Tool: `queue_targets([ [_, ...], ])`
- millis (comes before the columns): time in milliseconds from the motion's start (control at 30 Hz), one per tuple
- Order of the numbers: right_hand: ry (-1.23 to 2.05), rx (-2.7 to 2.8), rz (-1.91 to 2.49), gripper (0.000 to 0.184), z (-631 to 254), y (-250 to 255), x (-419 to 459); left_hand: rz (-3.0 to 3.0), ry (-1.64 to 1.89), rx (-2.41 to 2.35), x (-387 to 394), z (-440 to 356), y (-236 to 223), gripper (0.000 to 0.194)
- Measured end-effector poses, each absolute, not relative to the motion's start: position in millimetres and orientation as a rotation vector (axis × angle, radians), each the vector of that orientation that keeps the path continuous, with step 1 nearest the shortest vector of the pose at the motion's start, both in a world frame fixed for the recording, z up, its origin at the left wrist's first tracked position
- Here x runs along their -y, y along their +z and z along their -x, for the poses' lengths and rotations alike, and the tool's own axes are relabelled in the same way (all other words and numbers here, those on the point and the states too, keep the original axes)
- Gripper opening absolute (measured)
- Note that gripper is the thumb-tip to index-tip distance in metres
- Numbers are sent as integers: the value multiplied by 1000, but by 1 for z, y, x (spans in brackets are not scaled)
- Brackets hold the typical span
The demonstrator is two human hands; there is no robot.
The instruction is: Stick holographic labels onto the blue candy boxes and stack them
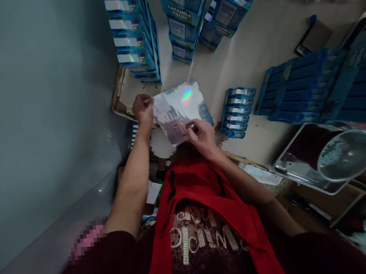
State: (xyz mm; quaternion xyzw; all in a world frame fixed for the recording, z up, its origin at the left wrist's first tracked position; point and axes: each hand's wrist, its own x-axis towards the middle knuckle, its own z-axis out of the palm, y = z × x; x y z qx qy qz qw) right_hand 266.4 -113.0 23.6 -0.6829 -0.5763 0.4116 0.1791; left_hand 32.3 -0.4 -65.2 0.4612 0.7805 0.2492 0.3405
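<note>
A shiny silvery sheet [176, 108], with a small rainbow glare near its top, is held up in front of my red apron over the table. My left hand [143, 108] pinches its left corner between thumb and fingers. At the sheet's lower right edge, my right hand [201, 135] has thumb and fingertips closed on it. Stacked blue candy boxes [136, 61] stand just beyond my left hand. To the right of my right hand is a small row of blue boxes [237, 112] with white labels.
More blue boxes [181, 24] marked "Caramelo Macizo" stand at the back, and long stacks [307, 86] fill the right side. A metal bowl [350, 154] with small pale pieces sits by a metal tray [290, 165]. A wall [49, 100] closes off the left. A dark flat device [314, 36] lies back right.
</note>
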Motion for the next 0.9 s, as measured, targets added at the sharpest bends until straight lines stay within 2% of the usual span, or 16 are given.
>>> queue_targets([
  [67,1287,1298,1925,19,-281,37,121,-1368,732,-2119,11,-41,-55,57],
  [100,1339,1172,1911,22,-288,42,124,-1410,766,-2095,21,-50,-48,58],
  [167,1402,1019,1884,26,-302,49,131,-1281,758,-1858,46,-74,-33,50],
  [267,1428,916,1892,24,-319,49,141,-832,602,-1336,83,-114,-21,73],
  [333,1429,876,1905,25,-329,45,150,-683,544,-1164,97,-138,-21,78],
  [467,1352,820,1974,31,-351,34,169,-686,522,-1232,106,-174,-30,61],
  [700,1143,632,2200,38,-388,19,211,-822,429,-1337,140,-211,-34,41],
  [900,933,645,2405,38,-410,5,217,-794,421,-1369,164,-244,-42,35],
])
